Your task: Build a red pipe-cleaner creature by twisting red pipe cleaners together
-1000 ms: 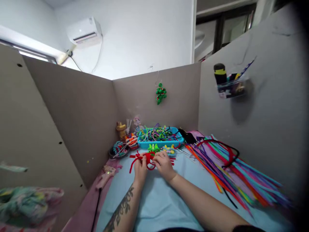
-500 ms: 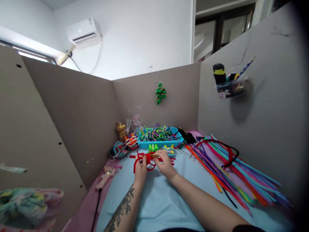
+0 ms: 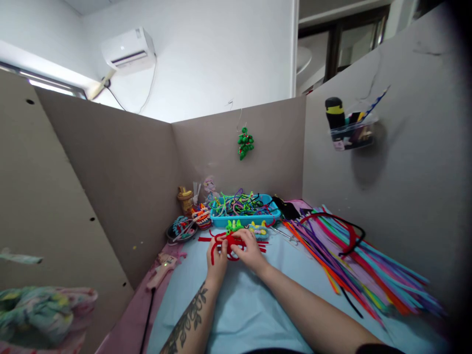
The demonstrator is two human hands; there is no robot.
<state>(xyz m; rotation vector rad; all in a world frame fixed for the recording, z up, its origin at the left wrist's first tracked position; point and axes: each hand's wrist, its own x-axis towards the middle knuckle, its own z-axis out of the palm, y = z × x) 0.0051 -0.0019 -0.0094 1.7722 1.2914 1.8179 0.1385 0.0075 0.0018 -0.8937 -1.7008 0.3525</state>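
Between my hands is a bent bundle of red pipe cleaners (image 3: 231, 244), with loops and loose ends sticking out around it. My left hand (image 3: 217, 258) is closed on its left side, and my right hand (image 3: 250, 250) pinches it from the right. More red pipe cleaner pieces (image 3: 262, 245) lie on the light blue cloth (image 3: 236, 314) behind my fingers. Just beyond stand a small green pipe cleaner figure (image 3: 234, 225) and a blue-and-yellow one (image 3: 258, 229). My fingers hide part of the red bundle.
A blue tray (image 3: 236, 221) of tangled pipe cleaners stands at the back. Long colourful pipe cleaners (image 3: 354, 260) spread along the right. Pliers-like metal tools (image 3: 285, 233) lie near them. At left are a dark bowl (image 3: 180, 231) and a pink corded tool (image 3: 162, 272). Grey partitions (image 3: 236, 172) enclose the table.
My right hand has shifted slightly left and its fingers have come in closer to the left hand. The red bundle has turned, and its left loop sits nearer the fingers.
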